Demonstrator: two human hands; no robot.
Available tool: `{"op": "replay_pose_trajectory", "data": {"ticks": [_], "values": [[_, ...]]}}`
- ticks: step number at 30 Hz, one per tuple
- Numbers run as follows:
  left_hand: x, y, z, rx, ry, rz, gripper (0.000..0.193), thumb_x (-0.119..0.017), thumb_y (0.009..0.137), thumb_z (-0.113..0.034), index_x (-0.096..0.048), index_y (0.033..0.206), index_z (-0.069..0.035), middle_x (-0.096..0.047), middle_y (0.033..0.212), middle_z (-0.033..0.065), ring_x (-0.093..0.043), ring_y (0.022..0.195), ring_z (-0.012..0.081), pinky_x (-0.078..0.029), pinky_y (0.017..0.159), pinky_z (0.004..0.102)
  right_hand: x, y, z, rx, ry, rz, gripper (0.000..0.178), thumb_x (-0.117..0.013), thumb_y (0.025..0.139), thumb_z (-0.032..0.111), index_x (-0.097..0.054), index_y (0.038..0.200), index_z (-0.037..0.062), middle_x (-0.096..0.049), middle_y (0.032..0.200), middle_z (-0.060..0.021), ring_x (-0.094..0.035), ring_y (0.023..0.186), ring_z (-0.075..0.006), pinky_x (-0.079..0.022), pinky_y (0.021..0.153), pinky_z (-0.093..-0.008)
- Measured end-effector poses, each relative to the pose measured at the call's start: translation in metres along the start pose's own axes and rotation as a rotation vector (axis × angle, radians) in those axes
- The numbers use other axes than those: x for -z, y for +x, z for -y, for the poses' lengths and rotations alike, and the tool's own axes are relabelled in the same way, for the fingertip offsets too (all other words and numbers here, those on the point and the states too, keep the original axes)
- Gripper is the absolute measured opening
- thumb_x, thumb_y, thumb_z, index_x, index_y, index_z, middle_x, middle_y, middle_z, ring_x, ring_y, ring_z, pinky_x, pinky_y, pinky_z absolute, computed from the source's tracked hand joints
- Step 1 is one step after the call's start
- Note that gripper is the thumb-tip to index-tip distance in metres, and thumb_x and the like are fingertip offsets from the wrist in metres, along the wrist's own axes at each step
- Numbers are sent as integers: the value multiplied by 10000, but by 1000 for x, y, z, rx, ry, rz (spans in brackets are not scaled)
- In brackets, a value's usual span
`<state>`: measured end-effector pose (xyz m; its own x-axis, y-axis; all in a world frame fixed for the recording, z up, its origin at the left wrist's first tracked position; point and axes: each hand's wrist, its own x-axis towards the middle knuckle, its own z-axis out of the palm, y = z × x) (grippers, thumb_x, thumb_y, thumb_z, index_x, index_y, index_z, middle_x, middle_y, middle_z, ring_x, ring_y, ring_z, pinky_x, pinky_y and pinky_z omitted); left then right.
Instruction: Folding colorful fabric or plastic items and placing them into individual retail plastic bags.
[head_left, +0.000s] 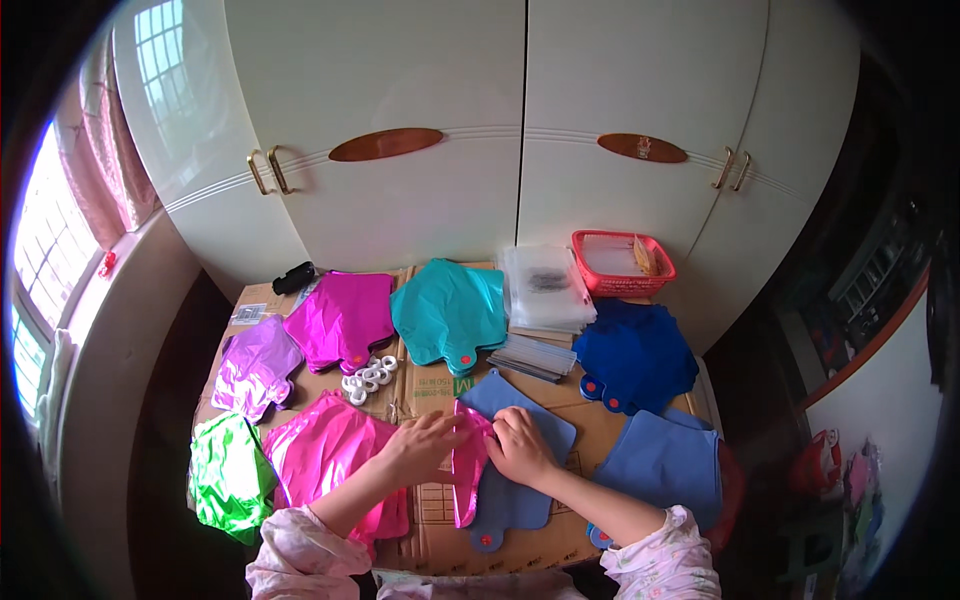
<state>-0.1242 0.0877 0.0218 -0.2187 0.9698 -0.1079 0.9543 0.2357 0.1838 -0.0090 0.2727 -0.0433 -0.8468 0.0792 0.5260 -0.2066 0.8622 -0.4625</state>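
A bright pink foil piece (466,486), folded to a narrow strip, stands out against a matte grey-blue piece (520,495) with a rounded tab and a red dot. My left hand (428,446) comes at the strip from the left, its fingers closed on the upper part. From the other side my right hand (521,452) is curled, fingertips pinching the strip's right edge. Both hands partly hide the foil. Beside my left forearm lies a pile of shiny pink foil pieces (325,445).
Cardboard (432,535) covers the table. Around me lie foil piles in green (232,475), lilac (258,362), magenta (345,312), teal (450,312), dark blue (640,352) and grey-blue (665,462). White rings (368,380), clear bags (545,285) and a red basket (624,284) sit farther back.
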Motion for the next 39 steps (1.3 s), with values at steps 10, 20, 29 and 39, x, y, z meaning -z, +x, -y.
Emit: {"op": "replay_pose_trajectory", "data": {"ticks": [10, 20, 29, 39], "values": [[-8, -2, 5, 22, 60, 44, 916, -569, 776, -673, -259, 1481, -177, -226, 1536, 117, -183, 1413, 371, -193, 1122, 514, 2, 0, 2, -4, -9, 8, 116, -569, 803, 80, -519, 825, -22, -513, 982, -180, -489, 970, -352, -396, 891, -435], [-22, 1, 9, -6, 84, -35, 931, -570, 750, -693, -287, 1472, -179, -282, 1516, 110, -233, 1399, 371, -216, 1105, 520, 2, 0, 2, -9, -20, 19, 101, -543, 799, 74, -513, 839, -14, -506, 970, -187, -490, 955, -354, -405, 864, -444], [-25, 2, 9, -21, 82, -63, 925, -556, 749, -705, -294, 1470, -189, -279, 1518, 104, -241, 1393, 384, -222, 1101, 524, 3, 1, 3, -10, -11, -2, 83, -535, 795, 54, -500, 830, -13, -499, 960, -193, -491, 937, -357, -407, 857, -451], [-24, 3, 7, -23, 71, -62, 910, -582, 750, -676, -308, 1463, -181, -275, 1518, 113, -234, 1392, 395, -219, 1101, 526, 3, 0, 3, -27, -15, 4, 82, -532, 782, 47, -492, 822, -13, -493, 958, -199, -490, 936, -356, -408, 863, -448]]}}
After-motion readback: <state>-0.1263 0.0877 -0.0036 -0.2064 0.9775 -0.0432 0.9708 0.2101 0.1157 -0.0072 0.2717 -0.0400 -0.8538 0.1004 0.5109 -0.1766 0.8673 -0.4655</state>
